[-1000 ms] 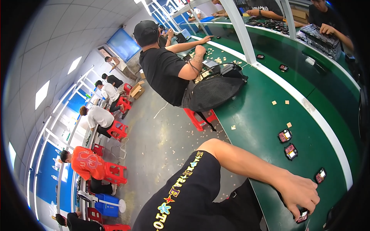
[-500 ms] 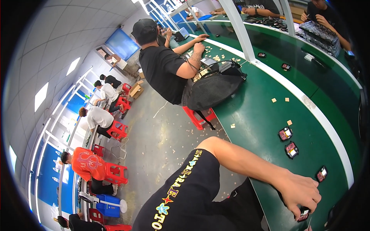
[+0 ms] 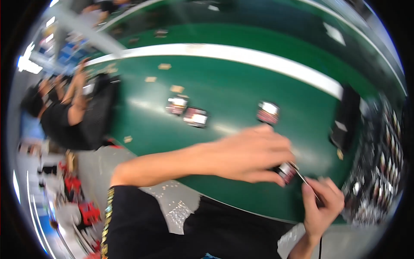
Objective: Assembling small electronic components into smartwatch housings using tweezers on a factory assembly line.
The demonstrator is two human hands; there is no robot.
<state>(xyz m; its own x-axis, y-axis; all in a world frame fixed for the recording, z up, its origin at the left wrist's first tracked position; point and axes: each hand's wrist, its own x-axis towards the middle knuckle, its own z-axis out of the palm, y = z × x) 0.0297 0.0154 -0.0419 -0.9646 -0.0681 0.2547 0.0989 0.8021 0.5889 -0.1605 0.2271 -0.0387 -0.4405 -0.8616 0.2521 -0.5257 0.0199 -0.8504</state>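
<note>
My left hand (image 3: 258, 153) reaches across the green worktop and grips a small black-cased device with a red board (image 3: 286, 173) between fingers and thumb. My right hand (image 3: 322, 203) pinches a thin metal-tipped tool (image 3: 303, 178), its tip at the device's edge; blur hides its exact kind. A black cord (image 3: 320, 248) hangs below my right wrist. Just beyond my left hand lies a similar device (image 3: 268, 112). Two more, a left one (image 3: 177, 105) and a right one (image 3: 196, 117), lie close together farther left.
Small tan squares (image 3: 164, 66) are scattered on the worktop (image 3: 224, 86). A long black object (image 3: 346, 114) lies at the right, beside a heap of shiny clear plastic packaging (image 3: 375, 172). A white rail (image 3: 241, 54) runs along the far side. A co-worker (image 3: 64, 116) sits at left.
The view has swung to the right and is blurred. My right hand, barely visible before, now shows with the thin tool. My left hand still grips the device.
</note>
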